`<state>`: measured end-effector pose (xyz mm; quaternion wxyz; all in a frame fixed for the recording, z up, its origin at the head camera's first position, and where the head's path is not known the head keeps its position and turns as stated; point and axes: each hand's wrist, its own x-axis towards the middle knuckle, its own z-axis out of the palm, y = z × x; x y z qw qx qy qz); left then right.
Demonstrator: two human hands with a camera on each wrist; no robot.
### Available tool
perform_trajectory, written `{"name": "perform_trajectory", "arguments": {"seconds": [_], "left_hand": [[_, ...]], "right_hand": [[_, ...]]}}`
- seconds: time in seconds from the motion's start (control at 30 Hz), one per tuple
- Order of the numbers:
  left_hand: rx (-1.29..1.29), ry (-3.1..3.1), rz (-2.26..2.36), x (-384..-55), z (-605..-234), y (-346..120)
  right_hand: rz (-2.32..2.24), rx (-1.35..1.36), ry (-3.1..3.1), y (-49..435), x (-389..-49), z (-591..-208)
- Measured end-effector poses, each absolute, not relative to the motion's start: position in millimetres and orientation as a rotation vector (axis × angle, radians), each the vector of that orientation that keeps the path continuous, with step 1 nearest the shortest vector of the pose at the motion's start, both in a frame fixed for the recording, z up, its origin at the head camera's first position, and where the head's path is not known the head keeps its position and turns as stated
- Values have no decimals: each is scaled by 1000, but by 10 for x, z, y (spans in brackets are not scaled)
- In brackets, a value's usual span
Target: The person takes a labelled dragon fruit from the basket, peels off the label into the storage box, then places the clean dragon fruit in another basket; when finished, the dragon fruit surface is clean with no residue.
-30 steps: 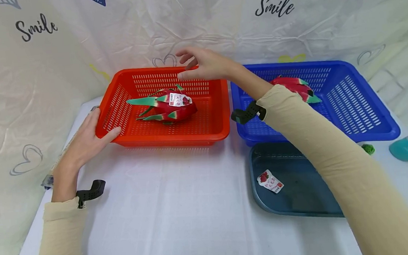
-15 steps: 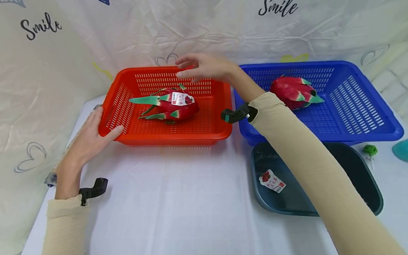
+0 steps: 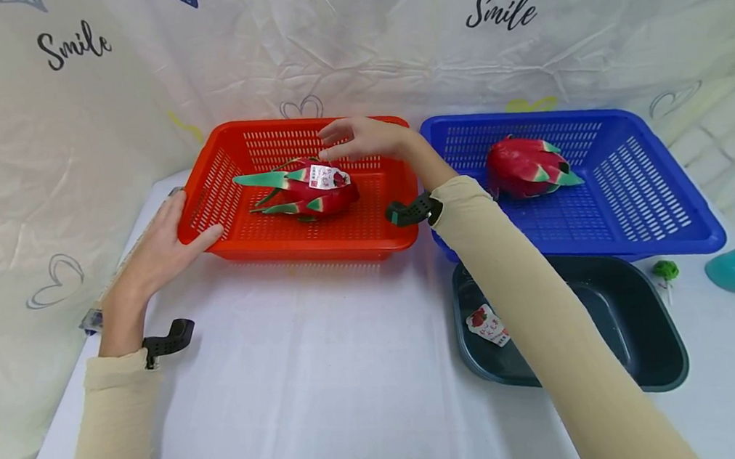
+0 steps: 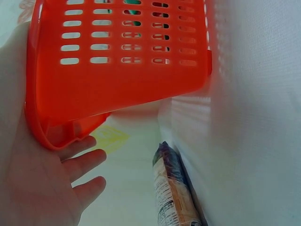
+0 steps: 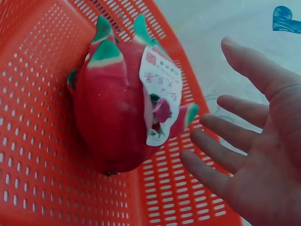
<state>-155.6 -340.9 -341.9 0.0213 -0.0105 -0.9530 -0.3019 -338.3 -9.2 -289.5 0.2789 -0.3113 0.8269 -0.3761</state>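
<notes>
Right hand [image 3: 373, 138] has dropped a little toward the red plastic basket [image 3: 317, 251] compared with half a second ago, its forearm swinging left with it, while the left hand [image 3: 158, 251] looks pretty much parked. So the dragon fruit [image 3: 305, 191] is lying on its side in that basket, long axis running roughly left to right, leafy tips toward the left hand and blunt end to the right, white sticker [image 3: 330, 177] facing up. From the right fingertips it's down and toward the person, maybe a touch left, so the gap likely closes with a drop plus a pull back rather than a sideways slide. Right hand's clearly the nearer one to the fruit's body. Its fingers are extended and spread, thumb well apart, nothing between them, and the right wrist view shows they're just beside the fruit but not touching it. Exact height above it is hard to call. Left fingers are spread too, against the basket's left end, thumb over the rim near the front corner.
</notes>
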Motion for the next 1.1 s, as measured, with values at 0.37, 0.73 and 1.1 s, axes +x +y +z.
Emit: {"name": "perform_trajectory", "arguments": {"seconds": [0.37,0.73,1.1], "left_hand": [[-33,-2956,-943,-1557,-3425,-3410],[-14,-2971,-935,-1549,-3410,-3421],[-13,-2966,-942,-1553,-3417,-3415]], "right_hand": [[-869,-957,2200,-151,-3417,-3035],[-846,-1004,2011,-221,-3404,-3109],[-752,-995,2037,-286,-3391,-3119]]}}
